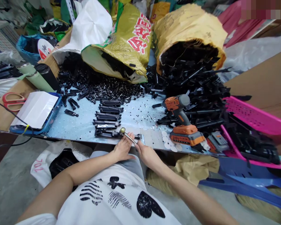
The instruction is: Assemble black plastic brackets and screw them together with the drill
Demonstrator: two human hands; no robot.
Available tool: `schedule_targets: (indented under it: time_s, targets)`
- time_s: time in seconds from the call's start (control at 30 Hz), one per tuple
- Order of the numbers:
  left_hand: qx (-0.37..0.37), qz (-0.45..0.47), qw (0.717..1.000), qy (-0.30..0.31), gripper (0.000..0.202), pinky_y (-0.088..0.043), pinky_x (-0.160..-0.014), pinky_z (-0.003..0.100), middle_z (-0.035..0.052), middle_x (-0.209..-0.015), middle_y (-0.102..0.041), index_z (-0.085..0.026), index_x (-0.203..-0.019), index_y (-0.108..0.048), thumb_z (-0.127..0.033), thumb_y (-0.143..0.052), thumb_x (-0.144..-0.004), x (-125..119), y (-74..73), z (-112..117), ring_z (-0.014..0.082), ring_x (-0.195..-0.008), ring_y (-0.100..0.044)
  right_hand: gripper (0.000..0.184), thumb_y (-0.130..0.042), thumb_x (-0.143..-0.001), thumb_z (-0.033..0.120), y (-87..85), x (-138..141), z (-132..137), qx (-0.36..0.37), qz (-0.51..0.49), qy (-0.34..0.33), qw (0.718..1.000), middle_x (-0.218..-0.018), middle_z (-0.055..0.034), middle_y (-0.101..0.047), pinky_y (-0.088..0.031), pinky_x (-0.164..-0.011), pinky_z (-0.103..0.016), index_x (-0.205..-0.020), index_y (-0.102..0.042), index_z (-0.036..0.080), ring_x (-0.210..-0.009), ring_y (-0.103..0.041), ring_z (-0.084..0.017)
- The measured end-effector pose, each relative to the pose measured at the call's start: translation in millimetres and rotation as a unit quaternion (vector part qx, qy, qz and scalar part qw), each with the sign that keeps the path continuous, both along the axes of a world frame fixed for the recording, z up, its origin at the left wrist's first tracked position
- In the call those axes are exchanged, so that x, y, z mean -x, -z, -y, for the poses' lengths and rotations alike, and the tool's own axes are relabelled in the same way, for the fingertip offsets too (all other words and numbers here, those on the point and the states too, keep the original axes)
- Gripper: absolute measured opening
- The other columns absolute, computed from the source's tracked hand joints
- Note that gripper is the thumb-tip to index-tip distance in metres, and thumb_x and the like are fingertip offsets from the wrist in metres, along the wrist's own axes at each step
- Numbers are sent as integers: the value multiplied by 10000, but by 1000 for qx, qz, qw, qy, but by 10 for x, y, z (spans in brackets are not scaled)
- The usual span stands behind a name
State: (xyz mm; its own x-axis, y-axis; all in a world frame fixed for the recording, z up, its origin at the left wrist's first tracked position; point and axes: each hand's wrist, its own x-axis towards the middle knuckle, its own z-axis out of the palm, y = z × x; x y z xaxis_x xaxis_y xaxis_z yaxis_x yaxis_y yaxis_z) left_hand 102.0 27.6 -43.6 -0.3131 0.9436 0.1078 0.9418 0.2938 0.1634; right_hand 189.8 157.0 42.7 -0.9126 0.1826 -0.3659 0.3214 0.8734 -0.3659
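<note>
In my right hand (147, 153) is a small hammer (130, 138) with a round brass-coloured head and thin metal handle. Its head is over a long black plastic part (106, 133), which lies along the front edge of the table. My left hand (123, 148) holds this part down near its right end, with the fingers together; the hammer handle passes beside them. Just beyond lie several similar black parts (107, 117), stacked in a neat column. Whether the hammer head touches the part I cannot make out.
An orange cordless tool (178, 106) stands right of my hands, beside white discs (168, 142). Loose small black pieces and pins (103, 90) spread below a yellow-green sack (131, 40). Larger black parts spill from a yellow sack (189, 25). A blue tray (55, 109) and scissors (14, 101) are left.
</note>
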Motion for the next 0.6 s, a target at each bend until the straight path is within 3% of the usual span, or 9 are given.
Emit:
schedule_targets:
  time_s: [0.1,0.13,0.2,0.27,0.33,0.4,0.43,0.53,0.6]
  targets:
    - [-10,-3,1000,8,940,-114,-1142,443,241,-1469,-227,29,-1376,-321,-680,-462,-775,29,-197,43,335,-1393,-136,414,-192,-974,425,108,147,-299,-81,-33,55,995,-759,-98,-621,-354,-612,-288,-1010,-517,171,-702,-594,-237]
    - [-27,-5,1000,-8,851,-126,-1134,462,233,-1452,-278,0,-1358,-367,-649,-436,-811,63,-298,92,328,-1384,-182,416,-217,-971,428,110,206,-394,-124,-60,71,988,-845,-122,-628,-369,-655,-305,-1049,-525,160,-763,-594,-248]
    - [-77,-18,992,-97,684,-167,-1103,521,223,-1385,-398,-56,-1310,-446,-580,-382,-874,172,-518,260,325,-1338,-295,428,-308,-950,444,117,333,-494,-195,-144,56,969,-1076,-172,-587,-376,-794,-366,-1171,-506,135,-950,-555,-280]
    - [-120,-35,968,-218,585,-260,-1038,557,232,-1237,-534,-63,-1240,-511,-522,-376,-902,308,-718,504,341,-1230,-432,480,-395,-921,463,167,464,-450,-196,-221,-40,955,-1247,-177,-498,-318,-930,-411,-1261,-461,132,-1122,-460,-291]
    - [-116,-27,960,-255,470,-405,-919,489,180,-955,-649,-83,-1093,-600,-461,-380,-922,426,-859,764,300,-999,-583,443,-431,-910,458,243,582,-300,-150,-236,-172,945,-1273,-154,-481,-299,-964,-391,-1214,-492,141,-1170,-417,-267]
    - [-105,-6,969,-223,393,-468,-806,406,116,-787,-647,-119,-969,-635,-432,-401,-924,499,-928,962,243,-822,-615,313,-427,-926,387,282,661,-125,-129,-196,-259,937,-1166,-133,-544,-341,-889,-346,-1092,-539,147,-1077,-479,-236]
    - [-106,0,975,-196,383,-473,-800,394,111,-816,-648,-128,-970,-633,-449,-433,-908,522,-936,1021,240,-834,-613,249,-415,-935,331,268,679,-49,-135,-174,-280,935,-1075,-119,-576,-352,-836,-328,-1044,-546,150,-993,-515,-220]
    - [-119,5,986,-114,586,-430,-924,442,156,-1134,-593,-123,-1173,-545,-570,-559,-795,587,-866,1038,298,-1093,-534,198,-359,-941,192,69,657,95,-175,-144,-300,927,-869,-87,-593,-332,-737,-309,-1028,-536,171,-809,-543,-187]
    - [-120,22,989,-83,686,-424,-940,448,155,-1199,-563,-130,-1247,-484,-600,-588,-757,654,-768,957,301,-1131,-514,220,-338,-938,159,-143,614,137,-194,-146,-309,920,-855,-95,-590,-316,-718,-312,-1048,-528,176,-797,-543,-185]
